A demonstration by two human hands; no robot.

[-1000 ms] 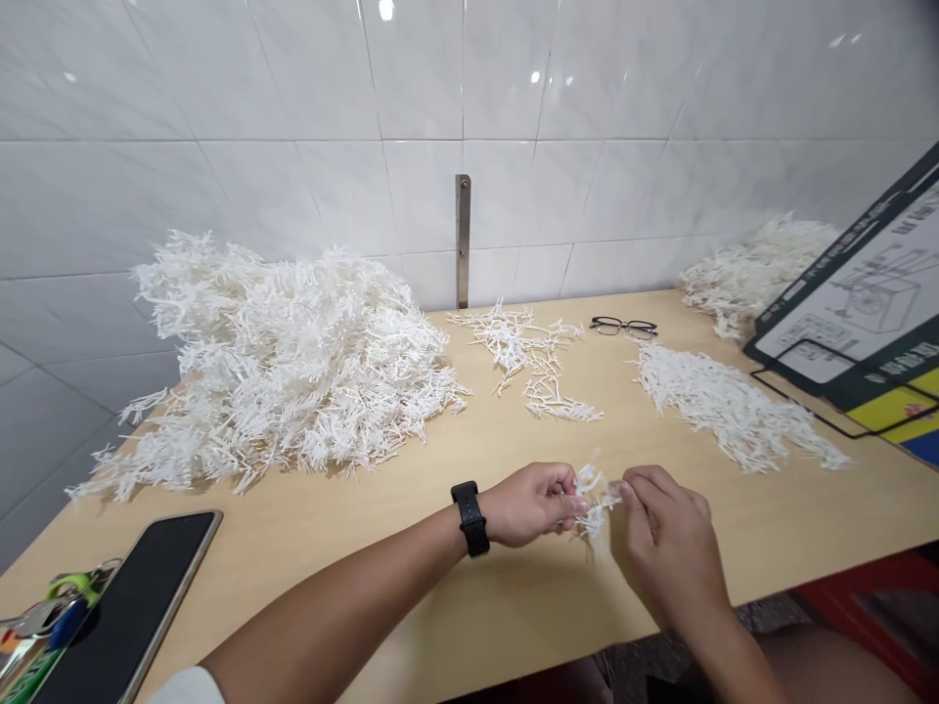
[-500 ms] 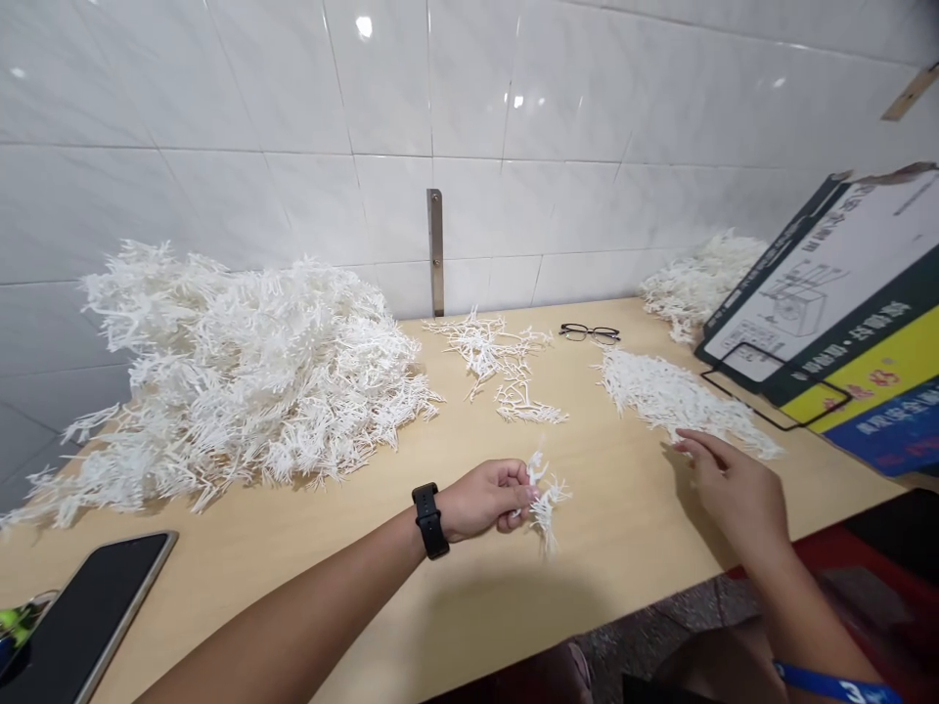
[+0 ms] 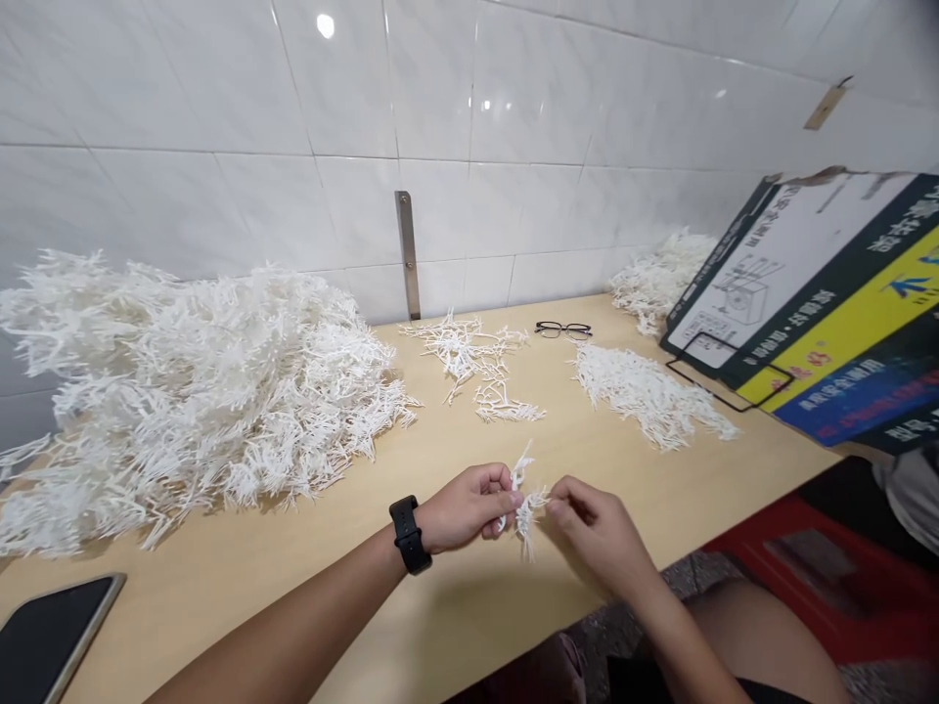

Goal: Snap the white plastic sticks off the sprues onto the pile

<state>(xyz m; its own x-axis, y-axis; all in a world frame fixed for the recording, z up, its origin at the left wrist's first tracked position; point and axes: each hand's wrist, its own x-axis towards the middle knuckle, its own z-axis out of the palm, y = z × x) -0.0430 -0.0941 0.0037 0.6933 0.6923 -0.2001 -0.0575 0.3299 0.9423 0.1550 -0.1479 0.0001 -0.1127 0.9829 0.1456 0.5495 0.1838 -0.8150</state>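
Observation:
My left hand [image 3: 473, 506], with a black watch on its wrist, pinches a small white branched plastic piece [image 3: 525, 518] above the front part of the table. Thin prongs stick out of the piece above and below the fingers. From the right, my right hand [image 3: 605, 533] has its thumb and forefinger closed at the tips of the piece's prongs. Its other fingers are curled in. Beyond the hands lie loose white branched sprigs [image 3: 464, 354], and to their right is a flat heap of small white bits [image 3: 646, 391].
A big mound of white branched pieces [image 3: 220, 391] covers the table's left side. A phone [image 3: 55, 631] lies at the front left. Black-framed glasses [image 3: 563, 330] rest near the wall. At right leans a printed cardboard box [image 3: 792, 303], with another white pile [image 3: 660, 279] beside it.
My right hand has moved left from the flat heap of bits to the piece in my left hand. The left hand keeps its pinch. The view has turned slightly right.

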